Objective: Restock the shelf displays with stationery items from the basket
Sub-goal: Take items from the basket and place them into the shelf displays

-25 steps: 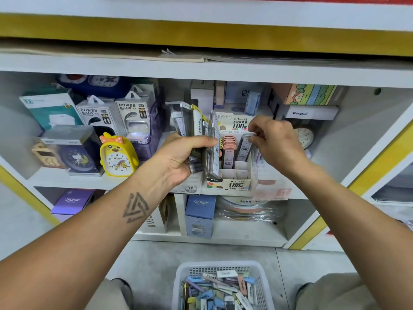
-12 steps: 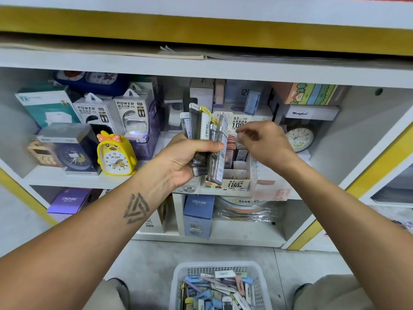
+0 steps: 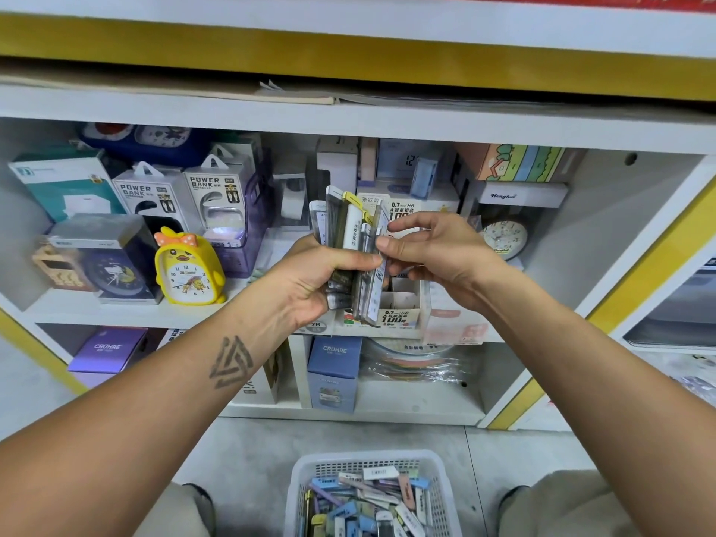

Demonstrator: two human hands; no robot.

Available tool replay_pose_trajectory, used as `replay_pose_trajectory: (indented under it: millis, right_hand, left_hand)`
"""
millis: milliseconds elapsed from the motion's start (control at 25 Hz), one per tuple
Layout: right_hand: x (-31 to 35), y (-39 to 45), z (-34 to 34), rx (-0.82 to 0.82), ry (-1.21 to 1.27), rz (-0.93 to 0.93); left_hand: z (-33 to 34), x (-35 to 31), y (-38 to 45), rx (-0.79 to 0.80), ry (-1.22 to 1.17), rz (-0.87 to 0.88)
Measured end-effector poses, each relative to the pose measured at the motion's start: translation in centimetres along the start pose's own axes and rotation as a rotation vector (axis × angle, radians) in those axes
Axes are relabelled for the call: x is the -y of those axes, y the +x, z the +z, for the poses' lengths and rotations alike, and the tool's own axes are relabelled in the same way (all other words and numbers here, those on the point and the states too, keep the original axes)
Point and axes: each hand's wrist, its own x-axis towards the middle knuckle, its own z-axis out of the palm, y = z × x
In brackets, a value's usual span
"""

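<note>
A person kneels facing a white shelf unit, both bare arms reaching forward. The left hand (image 3: 310,273) grips a fanned bundle of slim lead-refill packs (image 3: 350,242), held upright in front of the middle shelf (image 3: 116,315), its fingers curled tightly round the lower half of the bundle. The right hand (image 3: 438,257) meets the bundle from the right: thumb and forefinger are narrowed onto the edge of the rightmost pack, apparently pinching it to peel it away, though the exact contact is partly hidden behind the packs.

Just behind and below the hands sits a small cardboard display box (image 3: 399,304), printed "0.7 HB 100", with open slots. Judging by this, the step in hand is separating one pack and dropping it into a slot. To do it well, the pack wants drawing off sideways so its neighbours do not slide out, then turning upright, label facing out, and lowering into a free slot while the left hand keeps the bundle squeezed.

Near the bottom edge, on the floor between the knees, a white plastic basket (image 3: 302,482) holds many more stationery packs, so much restocking seems left. To the left on the shelf stand a yellow chick alarm clock (image 3: 186,269) and power bank boxes (image 3: 186,195).
</note>
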Motion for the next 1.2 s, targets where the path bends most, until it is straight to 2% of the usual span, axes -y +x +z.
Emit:
replay_pose_trajectory:
  millis: [120,280,400,560,680,760,1080,1160,1200]
  right_hand:
    - [0.3,0.0,-0.3,-0.019,0.000,0.001]
    - [0.8,0.1,-2.5,-0.145,-0.097,-0.084]
    - [0.7,0.4,-3.9,-0.214,-0.331,-0.182]
    - [-0.5,0.6,-3.6,-0.350,-0.827,-0.361]
    - [-1.2,0.6,-3.3,-0.347,-0.985,-0.543]
    - [-1.5,0.7,-3.0,-0.324,-1.084,-0.578]
    - [-2.5,1.7,-2.2,-0.295,-1.304,-0.497]
    - [-2.4,1.7,-2.0,-0.313,-1.222,-0.492]
    - [-2.2,1.7,-1.7,-0.318,-1.084,-0.470]
  left_hand:
    - [0.2,0.0,-0.2,-0.004,-0.011,0.012]
    - [-0.2,-0.3,-0.1,-0.059,-0.081,0.022]
    - [-0.5,-0.7,-0.1,-0.089,-0.079,0.036]
    - [-0.4,-0.8,-0.3,-0.075,-0.054,0.040]
    - [-0.3,-0.8,-0.3,-0.078,-0.044,0.040]
    - [-0.3,-0.7,-0.3,-0.065,-0.028,0.045]
    - [-0.8,-0.2,-0.1,-0.018,-0.043,0.014]
    - [-0.7,-0.1,-0.1,0.005,-0.038,0.000]
    - [-0.7,0.0,-0.2,0.018,-0.032,-0.003]
